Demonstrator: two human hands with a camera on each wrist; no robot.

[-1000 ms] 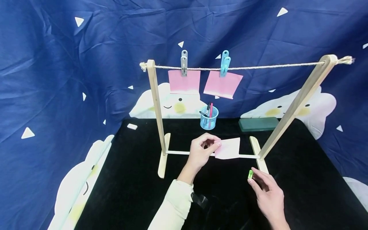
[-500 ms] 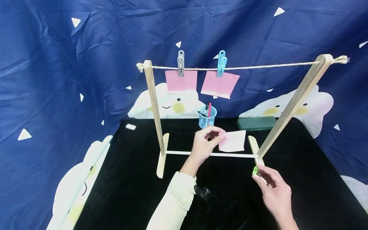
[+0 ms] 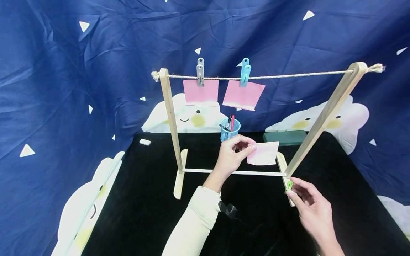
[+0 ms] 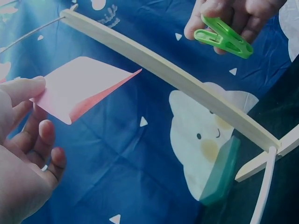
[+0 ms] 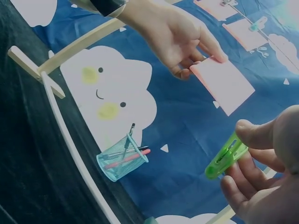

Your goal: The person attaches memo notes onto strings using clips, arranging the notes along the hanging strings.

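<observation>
My left hand (image 3: 231, 155) pinches the left edge of a pink paper square (image 3: 263, 153) between thumb and fingers, above the rack's bottom bar. In the left wrist view the paper's lower edge (image 4: 100, 95) curls. Over by the rack's right foot, my right hand (image 3: 315, 206) holds a green clothespin (image 3: 289, 185) at its handle end with thumb and fingers. The right wrist view shows that clothespin (image 5: 226, 156) well apart from the paper. Two other pink papers hang from the rope (image 3: 288, 76), one under a grey clothespin (image 3: 200, 72), one under a blue clothespin (image 3: 245, 72).
A wooden rack with a left post (image 3: 171, 117) and a right post (image 3: 325, 119) carries the rope. Behind it stand a blue mesh cup (image 3: 230, 132) with pens and a green box (image 3: 285, 137). A white eraser-like block (image 3: 145, 142) lies at the back left.
My left hand has moved up and to the right with the pink paper. My right hand has shifted slightly right and up, still holding the green clothespin. The whole view has drifted a little.
</observation>
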